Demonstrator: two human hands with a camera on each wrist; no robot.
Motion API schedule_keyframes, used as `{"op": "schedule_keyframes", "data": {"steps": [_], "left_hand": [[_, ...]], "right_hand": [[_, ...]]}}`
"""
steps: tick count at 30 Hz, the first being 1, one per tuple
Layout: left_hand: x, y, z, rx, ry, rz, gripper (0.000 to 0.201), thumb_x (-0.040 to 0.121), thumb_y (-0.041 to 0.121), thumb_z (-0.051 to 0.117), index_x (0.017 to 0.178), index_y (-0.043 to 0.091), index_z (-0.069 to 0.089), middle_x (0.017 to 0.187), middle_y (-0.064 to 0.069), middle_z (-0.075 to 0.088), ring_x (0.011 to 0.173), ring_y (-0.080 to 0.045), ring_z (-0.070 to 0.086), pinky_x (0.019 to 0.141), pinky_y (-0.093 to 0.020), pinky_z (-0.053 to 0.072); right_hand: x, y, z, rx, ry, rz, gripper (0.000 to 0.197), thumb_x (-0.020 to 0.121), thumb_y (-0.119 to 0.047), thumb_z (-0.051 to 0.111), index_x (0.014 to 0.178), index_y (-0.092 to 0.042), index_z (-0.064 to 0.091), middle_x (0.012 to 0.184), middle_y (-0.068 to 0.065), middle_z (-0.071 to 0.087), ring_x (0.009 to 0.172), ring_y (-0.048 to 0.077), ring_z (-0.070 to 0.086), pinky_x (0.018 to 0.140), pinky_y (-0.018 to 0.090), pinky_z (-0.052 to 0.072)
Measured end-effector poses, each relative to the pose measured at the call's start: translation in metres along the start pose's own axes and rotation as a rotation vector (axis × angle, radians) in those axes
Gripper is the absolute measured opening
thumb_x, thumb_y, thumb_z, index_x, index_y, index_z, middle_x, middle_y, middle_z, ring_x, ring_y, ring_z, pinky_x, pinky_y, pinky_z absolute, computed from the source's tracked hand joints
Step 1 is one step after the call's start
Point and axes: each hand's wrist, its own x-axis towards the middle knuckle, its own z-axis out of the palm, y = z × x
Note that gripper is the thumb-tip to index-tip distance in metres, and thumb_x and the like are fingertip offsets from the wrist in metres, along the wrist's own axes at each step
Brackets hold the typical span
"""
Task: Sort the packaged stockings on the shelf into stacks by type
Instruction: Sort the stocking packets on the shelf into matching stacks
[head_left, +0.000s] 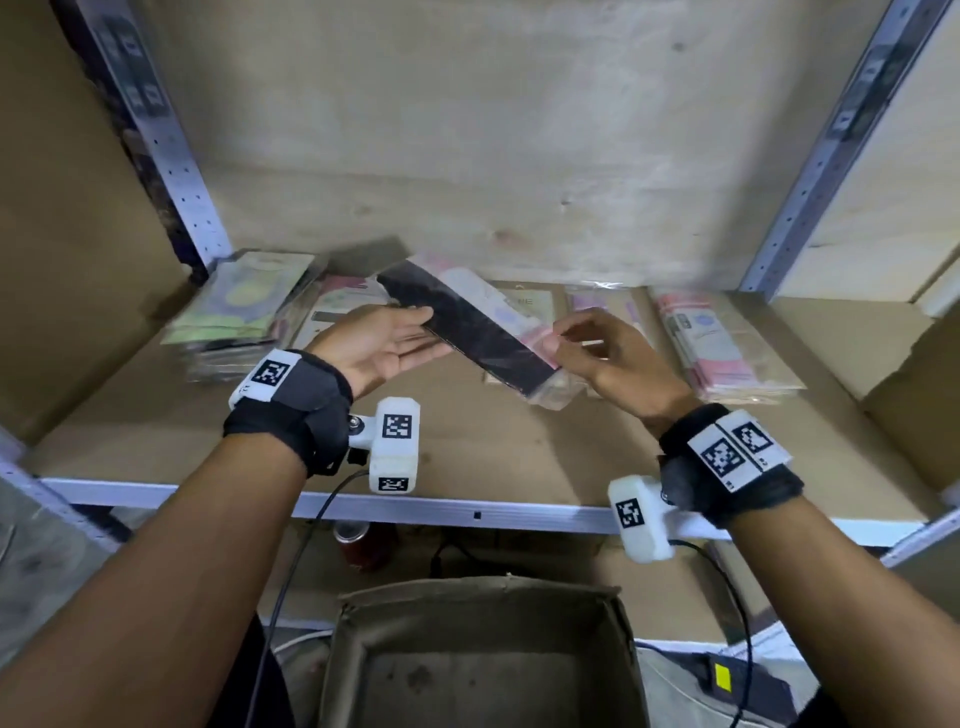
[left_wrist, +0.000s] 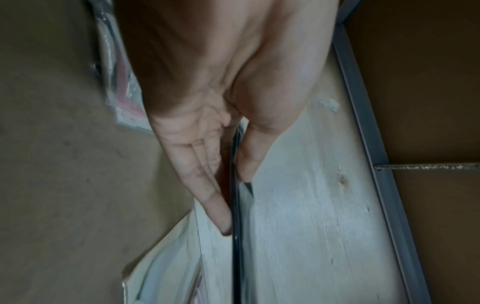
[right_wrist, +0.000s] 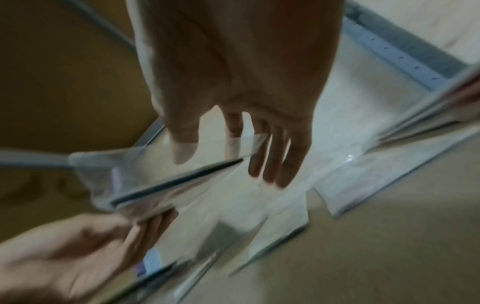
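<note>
A long stocking package (head_left: 467, 325) with a black insert and a pink-white side hangs slanted above the shelf board (head_left: 467, 452). My left hand (head_left: 418, 332), palm up, holds its far left part, thumb on top and straight fingers below. The left wrist view shows the package edge (left_wrist: 237, 257) running between the thumb and fingers of my left hand (left_wrist: 233, 201). My right hand (head_left: 558, 340) pinches the package's near right edge with thumb and forefinger. In the blurred right wrist view the package (right_wrist: 176, 181) sits under my right hand (right_wrist: 207, 147).
A stack of green-fronted packages (head_left: 244, 312) lies at the shelf's left, a pink and white stack (head_left: 717, 343) at the right, loose packages (head_left: 524, 301) between. Metal uprights (head_left: 171, 145) flank the shelf. An open cardboard box (head_left: 478, 660) and a red can (head_left: 353, 540) sit below.
</note>
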Motion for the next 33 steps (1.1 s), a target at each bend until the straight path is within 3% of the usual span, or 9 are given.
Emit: {"op": "schedule_keyframes", "data": {"steps": [3, 7, 12, 14, 20, 24, 26, 30, 33], "left_hand": [[0.005, -0.006, 0.004, 0.017, -0.059, -0.030, 0.039, 0.087, 0.006, 0.068, 0.123, -0.002, 0.057, 0.107, -0.020, 0.075, 0.098, -0.026, 0.075, 0.071, -0.030, 0.061], [0.013, -0.009, 0.004, 0.025, -0.025, -0.013, 0.064, 0.074, 0.030, 0.081, 0.127, 0.005, 0.056, 0.109, -0.015, 0.075, 0.100, -0.024, 0.074, 0.072, -0.032, 0.061], [0.016, -0.007, -0.005, 0.173, 0.069, 0.029, 0.061, 0.072, 0.056, 0.076, 0.122, 0.024, 0.064, 0.108, 0.003, 0.077, 0.098, -0.013, 0.074, 0.093, -0.032, 0.051], [0.014, -0.007, -0.005, 0.319, 0.082, 0.047, 0.060, 0.069, 0.058, 0.078, 0.119, 0.026, 0.069, 0.110, 0.005, 0.076, 0.096, -0.013, 0.073, 0.090, -0.031, 0.050], [0.013, -0.010, -0.003, 0.347, 0.173, 0.104, 0.030, 0.083, 0.032, 0.078, 0.106, 0.015, 0.068, 0.105, -0.009, 0.070, 0.096, -0.022, 0.063, 0.104, -0.045, 0.047], [0.016, -0.016, 0.001, 0.243, 0.126, 0.074, 0.018, 0.094, 0.014, 0.065, 0.112, 0.015, 0.062, 0.099, -0.005, 0.074, 0.075, -0.012, 0.071, 0.069, -0.022, 0.057], [0.014, -0.020, 0.006, 0.204, 0.056, 0.043, 0.024, 0.094, 0.005, 0.062, 0.117, 0.011, 0.063, 0.106, -0.008, 0.075, 0.082, -0.011, 0.073, 0.063, -0.019, 0.058], [0.005, -0.030, 0.025, 0.201, -0.140, 0.069, 0.030, 0.089, -0.006, 0.061, 0.095, 0.017, 0.079, 0.102, -0.005, 0.077, 0.090, -0.013, 0.075, 0.072, -0.022, 0.059], [0.000, -0.042, 0.041, 0.231, -0.151, 0.098, 0.040, 0.083, -0.012, 0.065, 0.119, 0.006, 0.065, 0.113, -0.012, 0.074, 0.098, -0.021, 0.074, 0.076, -0.026, 0.060]], "right_hand": [[-0.006, 0.008, -0.012, 0.340, -0.110, 0.211, 0.039, 0.083, -0.028, 0.077, 0.116, -0.013, 0.062, 0.102, 0.015, 0.071, 0.070, 0.023, 0.070, 0.062, 0.030, 0.055], [-0.012, 0.014, -0.024, 0.472, -0.130, 0.228, 0.036, 0.082, -0.012, 0.076, 0.116, -0.010, 0.065, 0.103, 0.025, 0.071, 0.066, 0.027, 0.065, 0.046, 0.025, 0.047], [-0.014, 0.015, -0.040, 0.487, -0.180, 0.241, 0.038, 0.071, -0.021, 0.080, 0.108, -0.017, 0.074, 0.092, 0.015, 0.075, 0.061, 0.016, 0.067, 0.046, 0.020, 0.047], [-0.013, 0.019, -0.045, 0.478, -0.145, 0.257, 0.042, 0.074, -0.019, 0.080, 0.114, -0.011, 0.071, 0.096, 0.018, 0.074, 0.064, 0.020, 0.062, 0.047, 0.020, 0.050], [-0.008, 0.030, -0.046, 0.668, 0.044, 0.287, 0.047, 0.084, -0.031, 0.075, 0.121, -0.003, 0.064, 0.102, 0.016, 0.072, 0.070, 0.020, 0.071, 0.059, 0.028, 0.059], [-0.008, 0.032, -0.038, 0.712, 0.037, 0.332, 0.059, 0.078, -0.048, 0.075, 0.121, -0.010, 0.061, 0.106, 0.012, 0.075, 0.096, 0.027, 0.073, 0.081, 0.038, 0.060], [-0.010, 0.030, -0.030, 0.656, -0.036, 0.326, 0.060, 0.077, -0.048, 0.076, 0.121, -0.010, 0.060, 0.111, 0.013, 0.074, 0.101, 0.029, 0.072, 0.075, 0.035, 0.060], [-0.015, 0.024, -0.006, 0.516, -0.138, 0.283, 0.045, 0.085, -0.042, 0.071, 0.117, -0.011, 0.064, 0.108, 0.012, 0.075, 0.099, 0.030, 0.073, 0.070, 0.031, 0.061], [-0.016, 0.016, 0.009, 0.463, -0.173, 0.226, 0.039, 0.089, -0.038, 0.069, 0.115, -0.010, 0.065, 0.105, 0.012, 0.075, 0.094, 0.029, 0.074, 0.064, 0.028, 0.060]]}}
